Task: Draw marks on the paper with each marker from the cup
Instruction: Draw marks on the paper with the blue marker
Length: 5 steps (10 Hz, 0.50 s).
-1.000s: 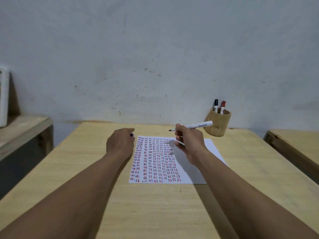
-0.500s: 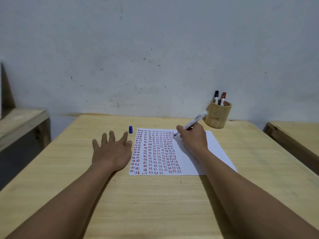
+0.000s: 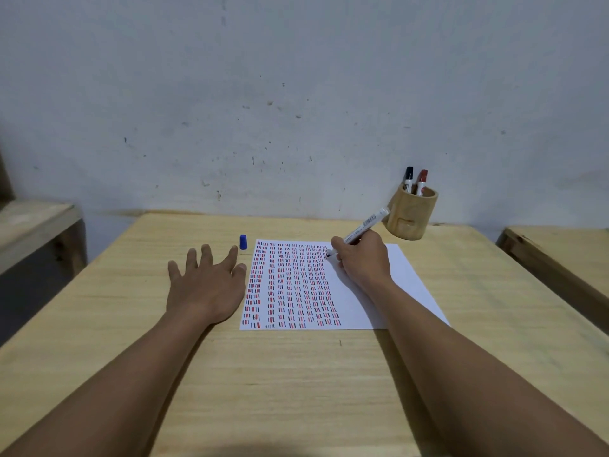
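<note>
A white paper lies on the wooden table, its left part filled with rows of short red, blue and black marks. My right hand grips a white marker with its tip touching the paper near the top edge. My left hand lies flat on the table just left of the paper, fingers spread. A blue cap stands upright beyond its fingertips. A wooden cup at the back right holds a black-capped marker and a red-capped marker.
A grey-white wall rises right behind the table. Another wooden table stands to the right across a gap, and a wooden bench surface to the left.
My left hand set the blue cap down on the table and spread flat. My right hand lowered the marker from the air until its tip met the paper.
</note>
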Available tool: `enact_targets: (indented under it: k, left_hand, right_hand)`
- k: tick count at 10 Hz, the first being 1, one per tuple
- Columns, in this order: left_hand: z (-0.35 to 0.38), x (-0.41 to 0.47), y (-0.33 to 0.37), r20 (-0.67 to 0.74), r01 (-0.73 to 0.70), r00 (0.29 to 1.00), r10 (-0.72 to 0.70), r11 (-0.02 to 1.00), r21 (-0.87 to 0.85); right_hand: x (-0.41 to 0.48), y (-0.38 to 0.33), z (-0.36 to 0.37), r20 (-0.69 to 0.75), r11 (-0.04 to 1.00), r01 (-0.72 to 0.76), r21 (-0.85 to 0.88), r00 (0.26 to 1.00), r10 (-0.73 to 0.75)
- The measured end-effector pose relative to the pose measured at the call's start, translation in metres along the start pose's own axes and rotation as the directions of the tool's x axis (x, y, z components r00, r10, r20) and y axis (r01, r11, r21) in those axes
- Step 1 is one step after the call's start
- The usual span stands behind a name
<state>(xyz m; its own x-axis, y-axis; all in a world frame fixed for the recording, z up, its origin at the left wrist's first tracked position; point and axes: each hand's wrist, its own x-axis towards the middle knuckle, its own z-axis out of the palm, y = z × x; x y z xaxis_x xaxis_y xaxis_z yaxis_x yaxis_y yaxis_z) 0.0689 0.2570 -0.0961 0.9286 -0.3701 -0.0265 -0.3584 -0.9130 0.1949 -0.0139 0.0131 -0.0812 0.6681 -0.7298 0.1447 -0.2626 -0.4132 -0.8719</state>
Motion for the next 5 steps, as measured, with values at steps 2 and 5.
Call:
enact_targets:
  k: [2,5]
  left_hand:
    - [0.0,-0.0006,0.0004,-0.004,-0.001,1.0,0.001,1.0,-0.002]
    - [0.0005,-0.0002,-0.0004,-0.011,-0.003,1.0,0.003,1.0,0.0]
  right_hand:
    - [-0.0002,-0.0001,0.0002,-0.004,1.0,0.011,-0.024,1.0,-0.011]
    - [-0.0038,-0.0039,-0.0017,0.018,1.0,0.003,-0.031,1.0,-0.002]
